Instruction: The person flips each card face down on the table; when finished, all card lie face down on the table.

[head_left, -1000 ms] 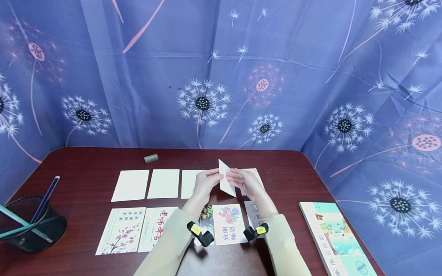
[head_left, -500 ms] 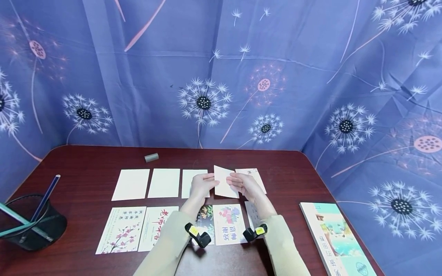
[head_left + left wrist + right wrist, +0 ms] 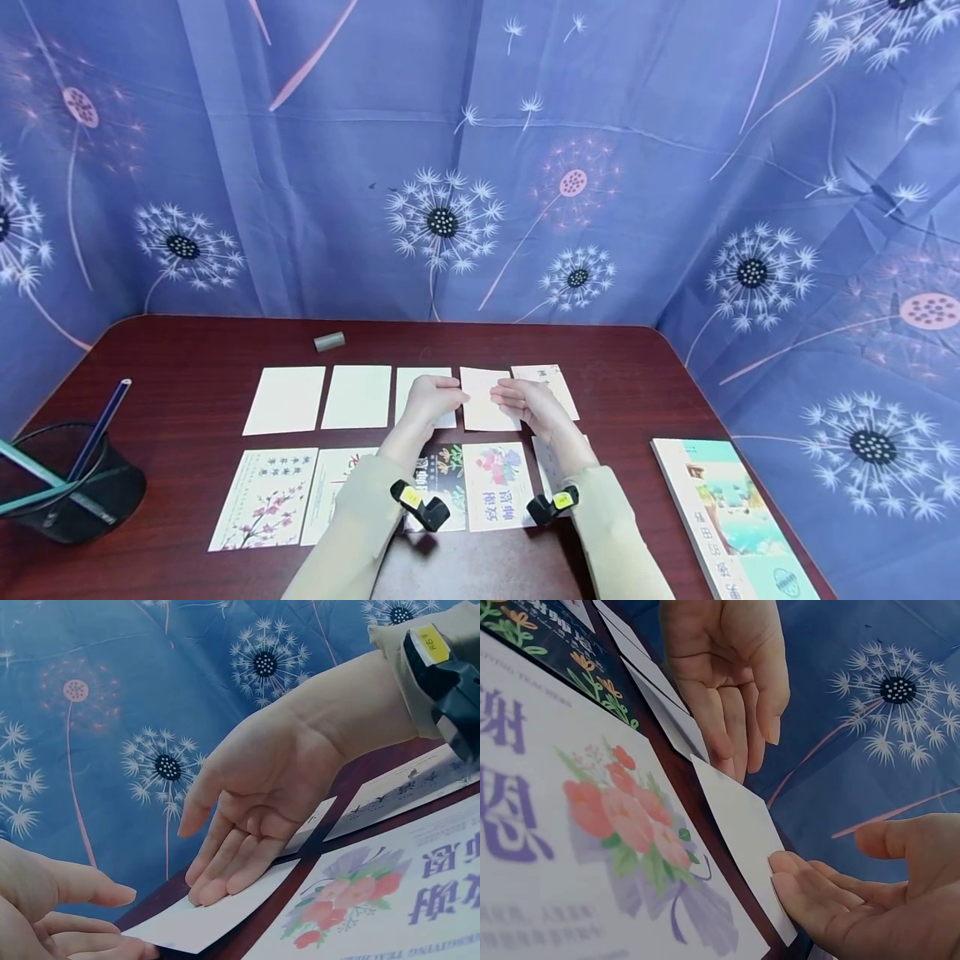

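Cream card (image 3: 486,400) lies flat on table (image 3: 187,350), fourth in back row, between both hands. Left wrist view: right hand (image 3: 259,810) palm-up, straight fingers resting on card. Right wrist view: left hand (image 3: 731,671) relaxed, fingertips at card's edge.

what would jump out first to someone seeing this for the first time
Most striking is the pair of hands at the table's middle: the left hand and right hand rest straight fingertips on either side of a blank cream card lying flat in the far row. Nearer the person lies a row of printed cards, among them a flower card. Behind everything hangs a blue dandelion-print cloth.
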Available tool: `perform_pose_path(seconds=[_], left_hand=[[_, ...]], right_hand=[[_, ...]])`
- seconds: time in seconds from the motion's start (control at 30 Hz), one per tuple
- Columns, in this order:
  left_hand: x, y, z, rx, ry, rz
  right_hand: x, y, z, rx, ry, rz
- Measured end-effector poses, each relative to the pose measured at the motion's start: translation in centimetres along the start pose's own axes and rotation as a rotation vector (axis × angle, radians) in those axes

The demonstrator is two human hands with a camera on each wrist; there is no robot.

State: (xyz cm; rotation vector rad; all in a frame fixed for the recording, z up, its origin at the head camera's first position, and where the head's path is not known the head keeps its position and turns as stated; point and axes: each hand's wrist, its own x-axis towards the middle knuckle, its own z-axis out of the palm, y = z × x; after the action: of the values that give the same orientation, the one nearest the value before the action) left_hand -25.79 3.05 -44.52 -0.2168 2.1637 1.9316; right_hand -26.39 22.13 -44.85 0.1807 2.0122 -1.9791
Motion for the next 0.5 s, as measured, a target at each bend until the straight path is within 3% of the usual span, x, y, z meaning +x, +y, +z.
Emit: perform_pose_path(seconds=[0.5], left_hand=[[-0.02,0.28,-0.13,-0.009,0.000,0.012]], right_hand=[[0.07,-0.17,0.04,0.044,-0.002,0.006]])
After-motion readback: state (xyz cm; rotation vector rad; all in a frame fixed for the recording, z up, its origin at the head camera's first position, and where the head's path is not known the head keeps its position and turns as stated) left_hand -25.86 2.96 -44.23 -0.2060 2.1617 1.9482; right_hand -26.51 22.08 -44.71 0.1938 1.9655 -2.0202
